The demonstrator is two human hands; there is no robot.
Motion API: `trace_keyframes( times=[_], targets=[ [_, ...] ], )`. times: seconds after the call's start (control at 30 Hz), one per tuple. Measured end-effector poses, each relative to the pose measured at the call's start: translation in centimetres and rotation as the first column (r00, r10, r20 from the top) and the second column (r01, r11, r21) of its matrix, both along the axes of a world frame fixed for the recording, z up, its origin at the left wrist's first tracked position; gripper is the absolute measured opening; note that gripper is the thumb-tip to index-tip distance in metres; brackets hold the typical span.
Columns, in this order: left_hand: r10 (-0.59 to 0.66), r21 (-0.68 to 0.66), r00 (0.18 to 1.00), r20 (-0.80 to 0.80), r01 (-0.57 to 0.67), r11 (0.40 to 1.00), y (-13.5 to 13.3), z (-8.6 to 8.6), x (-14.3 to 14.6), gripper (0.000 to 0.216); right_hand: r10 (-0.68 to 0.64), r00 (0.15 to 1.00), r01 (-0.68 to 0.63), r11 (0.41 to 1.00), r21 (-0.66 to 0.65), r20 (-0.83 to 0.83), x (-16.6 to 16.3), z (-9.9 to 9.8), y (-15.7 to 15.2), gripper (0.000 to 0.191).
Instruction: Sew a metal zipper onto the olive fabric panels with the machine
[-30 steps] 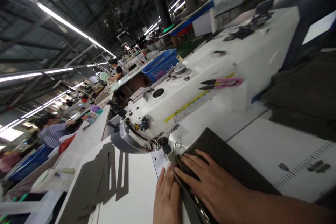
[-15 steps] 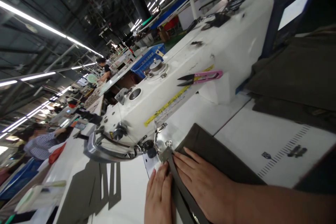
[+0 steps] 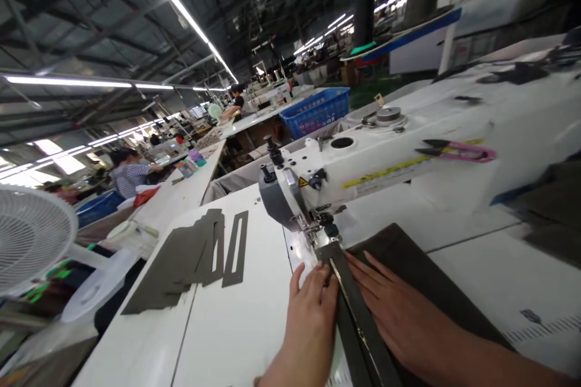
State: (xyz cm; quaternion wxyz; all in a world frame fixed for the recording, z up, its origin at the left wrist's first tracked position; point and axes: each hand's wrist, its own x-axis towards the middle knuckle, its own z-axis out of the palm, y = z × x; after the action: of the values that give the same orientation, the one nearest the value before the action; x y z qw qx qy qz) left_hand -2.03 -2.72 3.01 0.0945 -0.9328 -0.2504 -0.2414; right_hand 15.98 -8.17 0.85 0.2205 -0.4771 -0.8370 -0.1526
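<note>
A dark grey-brown strip with a gold-toothed zipper [image 3: 347,297] runs up to the presser foot and needle area of a white sewing machine [image 3: 313,217]. My left hand [image 3: 308,323] lies on the strip's left edge, fingertips close to the presser foot. Along the other edge rests my right hand [image 3: 399,311], its fingers stretched out flat. Neither hand is wrapped round anything; both press from above. Beneath my right hand spreads a larger dark fabric panel [image 3: 436,278].
Flat grey pieces with slots [image 3: 233,251] lie on the table left of the machine, beside a stack [image 3: 177,260]. Pink-handled thread snips [image 3: 474,151] sit on the machine arm. A white fan [image 3: 34,236] stands at far left. Beyond are a blue crate [image 3: 315,112] and co-workers.
My view has tilted and swung left, bringing the fan into sight. The zipper's gold teeth now show more between my hands. Both hands stay flat beside the presser foot.
</note>
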Motion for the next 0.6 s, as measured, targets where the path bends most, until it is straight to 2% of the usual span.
trace_keyframes(
  times=[0.2, 0.33, 0.47, 0.6],
  targets=[
    [0.035, 0.031, 0.999, 0.025, -0.036, 0.999, 1.2, -2.1, -0.1, 0.027, 0.035, 0.999, -0.036, 0.999, 0.025, 0.02, 0.0, 0.1, 1.0, 0.071],
    [0.053, 0.019, 0.999, -0.004, -0.053, 0.998, 2.7, -2.1, 0.0, 0.027, 0.051, 0.999, -0.051, 0.999, 0.006, -0.001, 0.1, -0.2, 2.7, 0.071],
    [0.061, -0.01, 0.998, 0.036, -0.061, 0.998, 3.9, -1.9, 0.1, 0.028, 0.063, 0.998, -0.063, 0.998, -0.019, 0.014, 0.3, -0.4, 4.0, 0.069],
    [0.05, 0.03, 0.996, 0.072, -0.052, 0.998, 4.3, -2.2, 0.3, 0.031, 0.112, 0.994, -0.112, 0.993, -0.027, 0.003, 0.5, -0.2, 4.6, 0.071]
  ],
)
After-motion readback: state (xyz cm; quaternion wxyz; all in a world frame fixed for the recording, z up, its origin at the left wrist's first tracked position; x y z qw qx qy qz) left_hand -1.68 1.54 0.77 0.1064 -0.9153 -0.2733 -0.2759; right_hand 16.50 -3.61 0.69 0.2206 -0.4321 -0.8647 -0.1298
